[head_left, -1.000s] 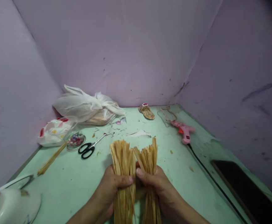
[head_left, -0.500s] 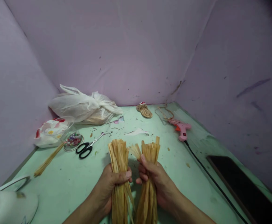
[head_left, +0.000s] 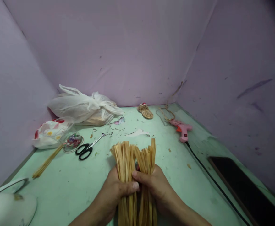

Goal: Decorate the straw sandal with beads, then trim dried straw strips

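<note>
My left hand (head_left: pixel 119 188) is closed round a bundle of dry tan strips (head_left: pixel 125 160), its thumb lying across the front. A second bundle of the same strips (head_left: pixel 148 163) is in my right hand (head_left: pixel 151 185), whose thumb tip reaches to the edge of the left bundle. Both bundles stand upright side by side, their top ends touching, with a dark gap between them lower down. Most of the fingers are hidden behind the strips, and the lower ends run out of view.
Black-handled scissors (head_left: pixel 85 151), a dish of beads (head_left: pixel 73 142), thin straw stalks (head_left: pixel 48 161) and a white plastic bag (head_left: pixel 78 105) lie left. A small woven slipper (head_left: pixel 145 111) sits at the back. Right are a pink glue gun (head_left: pixel 183 129), its cord and a dark phone (head_left: pixel 241 188).
The two bundles have come together at their tops. My right thumb has moved left and down, and the loose strip it pinched no longer sticks out separately.
</note>
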Demonstrator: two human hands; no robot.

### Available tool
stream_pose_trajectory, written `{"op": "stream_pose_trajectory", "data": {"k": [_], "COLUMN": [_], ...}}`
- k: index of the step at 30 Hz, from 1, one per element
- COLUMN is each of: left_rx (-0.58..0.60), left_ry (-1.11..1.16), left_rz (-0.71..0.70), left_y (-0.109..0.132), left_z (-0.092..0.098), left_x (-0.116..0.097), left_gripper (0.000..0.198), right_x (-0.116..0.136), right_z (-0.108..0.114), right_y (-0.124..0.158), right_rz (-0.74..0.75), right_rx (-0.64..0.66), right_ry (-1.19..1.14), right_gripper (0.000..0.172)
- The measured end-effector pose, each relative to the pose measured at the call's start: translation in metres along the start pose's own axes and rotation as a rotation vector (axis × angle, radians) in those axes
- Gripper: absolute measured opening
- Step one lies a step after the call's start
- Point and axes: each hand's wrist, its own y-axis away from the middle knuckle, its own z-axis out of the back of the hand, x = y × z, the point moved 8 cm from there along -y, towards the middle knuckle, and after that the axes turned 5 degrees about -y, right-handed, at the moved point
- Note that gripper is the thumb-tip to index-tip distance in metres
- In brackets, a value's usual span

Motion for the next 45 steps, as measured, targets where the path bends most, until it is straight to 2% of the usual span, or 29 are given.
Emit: {"op": "stream_pose_trajectory", "data": {"k": [6, 8, 11, 13, 15, 18, 21, 23, 26, 31, 34, 39, 42, 45], "left_rx": [-0.067, -0.128, -0.171, -0.154, -0.113, 0.014, 0.116, 0.103, 0.018, -0.071, -0.032, 0.097, 0.066, 0.027], "left_ry": [0.1, 0.127, 0.156, 0.126, 0.086, 0.071, 0.067, 0.052, 0.054, 0.109, 0.172, 0.203, 0.208, 0.213], "left_rz": [0.045, 0.051, 0.072, 0.079, 0.051, -0.004, -0.021, -0.025, -0.013, 0.039, 0.057, 0.098, 0.113, 0.12], "left_y": [-0.002, -0.002, -0.004, -0.004, -0.004, -0.004, -0.004, -0.004, -0.006, -0.008, -0.008, -0.006, -0.006, -0.007], "left_z": [0.011, 0.018, 0.024, 0.023, 0.017, 0.002, -0.01, -0.008, 0.003, 0.018, 0.016, 0.008, 0.013, 0.019], "left_x": [0.0, -0.001, -0.001, -0.003, -0.006, -0.008, -0.004, -0.001, 0.002, 0.002, 0.001, 0.003, 0.006, 0.007], "left_gripper": [0.024, 0.022, 0.02, 0.015, 0.016, 0.031, 0.043, 0.045, 0.046, 0.041, 0.039, 0.038, 0.03, 0.012], "right_x": [0.003, -0.001, -0.011, -0.011, -0.004, 0.001, -0.005, -0.009, -0.009, -0.01, -0.012, -0.014, -0.016, -0.013], "right_z": [-0.004, -0.001, 0.011, 0.016, 0.013, 0.005, 0.001, 0.003, 0.006, 0.005, 0.002, -0.007, -0.005, -0.006], "right_y": [-0.001, -0.003, -0.005, -0.005, -0.007, -0.008, -0.009, -0.011, -0.012, -0.012, -0.013, -0.012, -0.01, -0.006], "right_rz": [0.027, -0.033, -0.181, -0.202, -0.125, 0.022, 0.053, 0.033, 0.0, -0.046, -0.045, -0.045, -0.091, -0.123], "right_rx": [0.054, 0.028, -0.094, -0.114, -0.033, 0.089, 0.107, 0.075, 0.03, 0.053, 0.085, 0.178, 0.128, 0.124], "right_ry": [-0.029, -0.127, -0.243, -0.265, -0.236, -0.103, -0.056, -0.05, -0.041, -0.143, -0.21, -0.245, -0.211, -0.231], "right_gripper": [0.022, 0.018, 0.018, 0.013, 0.016, 0.027, 0.036, 0.035, 0.029, 0.026, 0.026, 0.033, 0.023, 0.018]}}
